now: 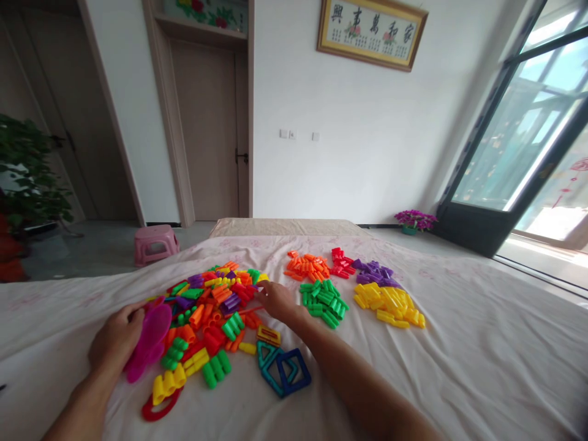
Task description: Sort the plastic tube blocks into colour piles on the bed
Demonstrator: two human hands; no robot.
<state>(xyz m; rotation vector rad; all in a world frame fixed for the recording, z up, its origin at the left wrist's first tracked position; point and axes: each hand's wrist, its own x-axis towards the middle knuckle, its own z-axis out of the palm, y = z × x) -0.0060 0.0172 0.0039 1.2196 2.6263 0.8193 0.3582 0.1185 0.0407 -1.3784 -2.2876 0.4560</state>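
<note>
My left hand [114, 335] is closed on a magenta plastic piece [154, 334] with rounded lobes, at the left edge of a mixed pile of toy building blocks [214, 335]. The pile holds orange, red, green, yellow and purple pieces. At its right edge is my right hand [275, 300], fingers pinched together near a yellow block and a purple bit; what they hold, if anything, is too small to make out. In front of the pile lie blue and teal magnetic frames [294, 372], a yellow-orange rectangle [269, 335] and a red ring-shaped piece [160, 409].
Right of the pile are single-colour groups: orange blocks [307, 267], red blocks [342, 262], green blocks [324, 302], purple blocks [375, 273] and yellow blocks [390, 303]. All lie on a wrinkled pale sheet [482, 355]. A pink stool [156, 244] stands beyond its left edge.
</note>
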